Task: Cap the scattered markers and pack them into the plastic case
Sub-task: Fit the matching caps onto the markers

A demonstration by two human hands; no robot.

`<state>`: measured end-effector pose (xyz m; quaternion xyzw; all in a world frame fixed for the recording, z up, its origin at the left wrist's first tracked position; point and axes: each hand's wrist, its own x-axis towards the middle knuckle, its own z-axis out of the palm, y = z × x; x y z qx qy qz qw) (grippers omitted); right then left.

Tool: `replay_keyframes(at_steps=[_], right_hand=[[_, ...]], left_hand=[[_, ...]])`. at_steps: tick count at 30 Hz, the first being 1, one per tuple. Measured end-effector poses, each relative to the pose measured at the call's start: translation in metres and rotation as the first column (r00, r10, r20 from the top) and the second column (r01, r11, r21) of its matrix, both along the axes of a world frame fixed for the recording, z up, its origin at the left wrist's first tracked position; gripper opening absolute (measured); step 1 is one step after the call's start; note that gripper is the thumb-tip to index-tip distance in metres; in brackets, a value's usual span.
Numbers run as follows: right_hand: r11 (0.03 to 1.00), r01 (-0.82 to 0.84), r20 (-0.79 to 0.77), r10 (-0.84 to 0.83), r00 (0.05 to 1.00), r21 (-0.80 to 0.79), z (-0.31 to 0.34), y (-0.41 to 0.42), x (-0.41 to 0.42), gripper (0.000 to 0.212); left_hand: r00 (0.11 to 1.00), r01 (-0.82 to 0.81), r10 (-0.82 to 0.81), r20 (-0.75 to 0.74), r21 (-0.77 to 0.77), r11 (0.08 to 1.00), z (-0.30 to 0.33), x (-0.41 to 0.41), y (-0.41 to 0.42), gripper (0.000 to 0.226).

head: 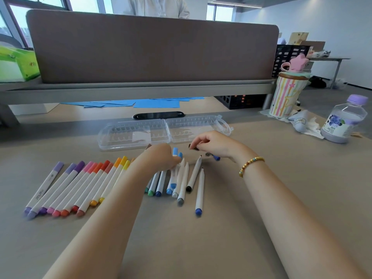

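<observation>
Markers (80,184) capped, rowed | others (187,178) uncapped | case (161,131) open

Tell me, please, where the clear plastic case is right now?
In the head view, the clear plastic case lies open at the table's centre, just beyond both hands and the markers.

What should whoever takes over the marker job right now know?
Right hand: pinches a dark cap above the desk.
Left hand: rests over the uncapped markers; its grip is not visible.
Plastic case: open and empty, behind the hands.
Done: the purple-to-yellow markers lie capped in a row on the left.
Left: cap the green, blue, grey and black markers; loose light-blue caps lie by the left hand. Then pack everything into the case.
</observation>
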<state>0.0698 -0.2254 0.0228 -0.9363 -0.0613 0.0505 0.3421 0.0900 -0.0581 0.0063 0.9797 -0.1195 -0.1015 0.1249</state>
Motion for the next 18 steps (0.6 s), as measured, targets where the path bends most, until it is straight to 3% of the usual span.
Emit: replay_keyframes(at_steps=[3,14,18], right_hand=[[1.0,0.02,0.002,-0.02,1.0,0.018,-0.001,-0.004,0.002,0.028],[0.999,0.044,0.004,-0.044,0.999,-0.003,-0.004,-0.008,0.003,0.027],[0.997,0.065,-0.007,-0.065,0.998,-0.046,-0.003,-0.014,0.002,0.027]], left_hand=[[0.999,-0.004,0.008,0.053,-0.07,0.998,0.0,0.0,-0.006,0.038],[0.998,0.044,-0.047,0.03,0.097,0.994,-0.006,0.004,-0.002,0.045],[0.993,0.059,-0.073,0.095,0.141,0.988,-0.011,0.004,0.0,0.032]])
